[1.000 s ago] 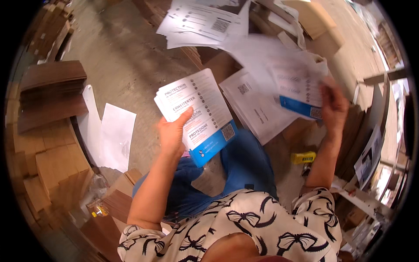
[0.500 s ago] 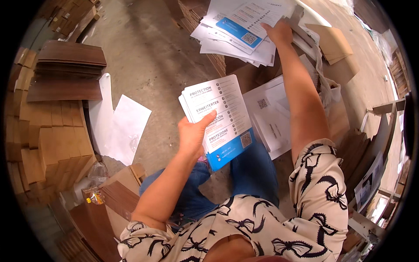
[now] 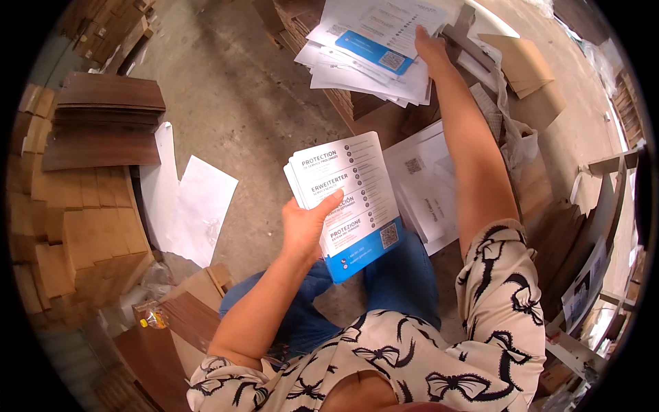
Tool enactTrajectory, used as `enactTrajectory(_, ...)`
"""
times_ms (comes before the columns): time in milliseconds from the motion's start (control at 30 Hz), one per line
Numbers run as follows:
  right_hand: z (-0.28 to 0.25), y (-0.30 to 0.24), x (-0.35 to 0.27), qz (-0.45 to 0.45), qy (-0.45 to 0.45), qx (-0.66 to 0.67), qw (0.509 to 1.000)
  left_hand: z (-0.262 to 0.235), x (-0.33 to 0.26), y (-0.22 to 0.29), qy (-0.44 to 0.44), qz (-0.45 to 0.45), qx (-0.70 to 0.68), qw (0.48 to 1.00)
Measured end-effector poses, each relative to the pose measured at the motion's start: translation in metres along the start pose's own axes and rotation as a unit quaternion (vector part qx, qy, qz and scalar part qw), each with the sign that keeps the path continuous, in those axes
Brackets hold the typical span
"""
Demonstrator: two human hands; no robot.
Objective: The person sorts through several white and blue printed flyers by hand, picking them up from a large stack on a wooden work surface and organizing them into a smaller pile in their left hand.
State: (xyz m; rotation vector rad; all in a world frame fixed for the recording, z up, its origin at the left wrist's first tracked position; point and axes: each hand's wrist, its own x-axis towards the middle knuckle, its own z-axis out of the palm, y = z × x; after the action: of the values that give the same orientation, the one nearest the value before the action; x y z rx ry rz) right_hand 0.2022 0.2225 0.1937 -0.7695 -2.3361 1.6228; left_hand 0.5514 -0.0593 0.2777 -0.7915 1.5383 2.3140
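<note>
Paperwork handling, apparently partway along

Left hand (image 3: 307, 223) is holding a card stack (image 3: 357, 209) at centre, just above the knees in view. Its thumb is pressing across the front face and its fingers are hiding behind; the grip is wrapping snugly round the left edge. Right hand (image 3: 430, 49) is resting at the far side, at the right edge of a single card (image 3: 384, 42) that is lying on top of the far paper pile (image 3: 329, 72). Cannot tell whether it is pinching that card or only touching it; its fingers are not showing clearly.

Progress (judged): one blue-banded card is already lying on the far pile, while the thick held stack is leaving more to deal with. The near paper pile (image 3: 438, 213), beside the right leg (image 3: 401, 278), is showing no blue band in its visible part.

Counts:
- card showing on far pile: 1
- held cards: several, edges overlapping, uncountable
- paper piles: 2
- white sheets (image 3: 202, 206) lying at left: 2
- yellow-capped bottle (image 3: 155, 318), near left: 1
</note>
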Motion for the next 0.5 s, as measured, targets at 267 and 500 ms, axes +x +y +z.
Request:
enactTrajectory(267, 0.002, -0.010, -0.055, 0.016, -0.039, 0.160, 0.986, -0.004, -0.005, 0.008, 0.016, -0.004, 0.023, 1.000)
enactTrajectory(500, 0.015, -0.010, -0.082, 0.027, -0.141, 0.030, 0.989, -0.002, -0.005, 0.006, 0.006, 0.000, 0.011, 1.000)
